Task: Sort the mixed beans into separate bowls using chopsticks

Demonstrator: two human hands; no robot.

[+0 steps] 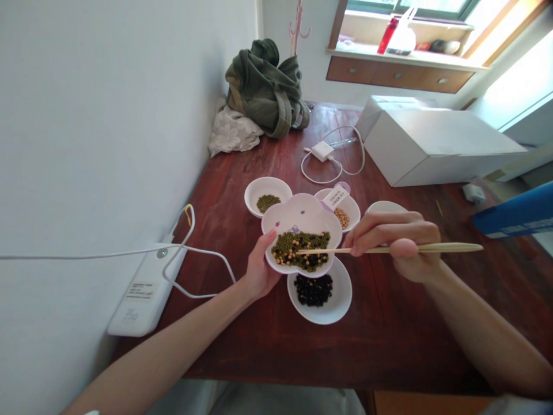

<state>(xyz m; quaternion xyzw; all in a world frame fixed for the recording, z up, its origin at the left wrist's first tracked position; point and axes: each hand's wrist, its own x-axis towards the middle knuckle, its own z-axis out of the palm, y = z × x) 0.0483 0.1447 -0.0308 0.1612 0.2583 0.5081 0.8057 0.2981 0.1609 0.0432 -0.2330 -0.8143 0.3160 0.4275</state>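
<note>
A flower-shaped white dish, purple-rimmed and holding mixed green, yellow and dark beans, is being gripped at its near-left edge by the left hand and held above the wooden table. Chopsticks are being pinched in the right hand, tips over the beans.

we see daylight pouring through the window at upper right, blown out to glare. wide-angle bending stretches our edges; the table stays evenly lit and sharp.
</note>
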